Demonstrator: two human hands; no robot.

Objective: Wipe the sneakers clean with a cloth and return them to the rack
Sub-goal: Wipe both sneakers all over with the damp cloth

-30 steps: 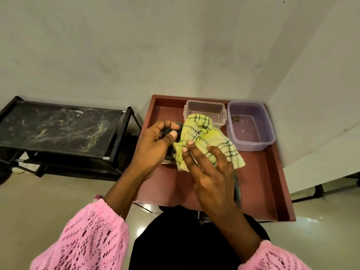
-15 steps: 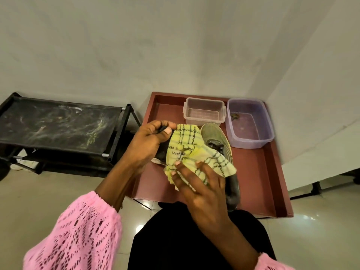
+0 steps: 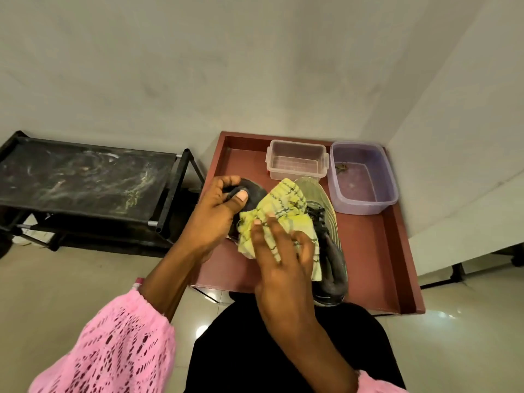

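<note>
Gripping the dark heel end of one sneaker (image 3: 255, 194), the left hand (image 3: 215, 217) has its fingers curled over the rim and the thumb pressed on the outer side. This shoe is dark grey to black, largely hidden by the hand and the cloth. The right hand (image 3: 280, 251) lies flat with fingers spread, pressing the cloth (image 3: 283, 211) down against that sneaker. The cloth is yellow-green with dark checked lines, bunched and creased, its lower corner trailing below the palm. Just beside it, to the right, a second sneaker (image 3: 326, 222) rests on the tray (image 3: 377, 256): pale olive mesh at the toe, black laces, dark collar and heel, toe pointing away from the person. The tray is reddish-brown with a raised rim. At its far edge stand a clear plastic container (image 3: 297, 163) and a purple tub (image 3: 363, 180), side by side. The black rack (image 3: 85, 180) stands left of the tray, its top shelf smeared with pale marks.
</note>
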